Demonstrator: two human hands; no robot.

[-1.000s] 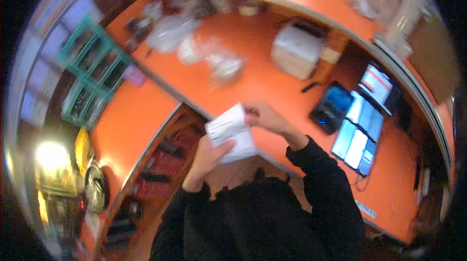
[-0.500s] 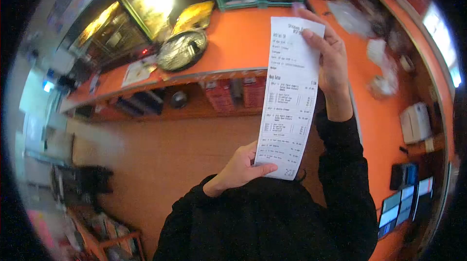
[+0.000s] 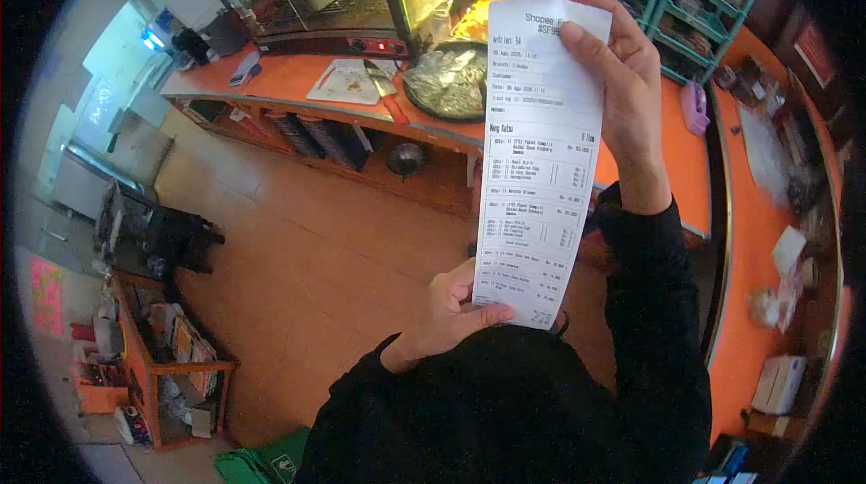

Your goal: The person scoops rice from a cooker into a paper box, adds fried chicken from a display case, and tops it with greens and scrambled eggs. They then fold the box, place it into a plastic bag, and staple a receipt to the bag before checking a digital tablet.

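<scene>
A long white printed receipt (image 3: 532,177) hangs stretched upright between my two hands. My right hand (image 3: 622,78) pinches its top right corner, thumb in front and fingers behind. Near the bottom left corner, my left hand (image 3: 451,308) grips the paper with the thumb across its face. Behind the receipt's left edge sits a round dark tray with crumpled foil (image 3: 442,82) on the orange counter (image 3: 424,128). A knife (image 3: 383,82) lies partly on a white cutting board (image 3: 347,82) there.
A lit glass display warmer (image 3: 316,10) stands at the back. Green tiered racks (image 3: 695,10) and a pink container (image 3: 695,108) are at the back right. Another orange counter (image 3: 744,258) runs down the right. A low wooden shelf (image 3: 185,367) stands at the lower left.
The view has turned left, so the warmer and counter show further right. Both hands still hold the receipt, and its top end now appears slightly higher and further left.
</scene>
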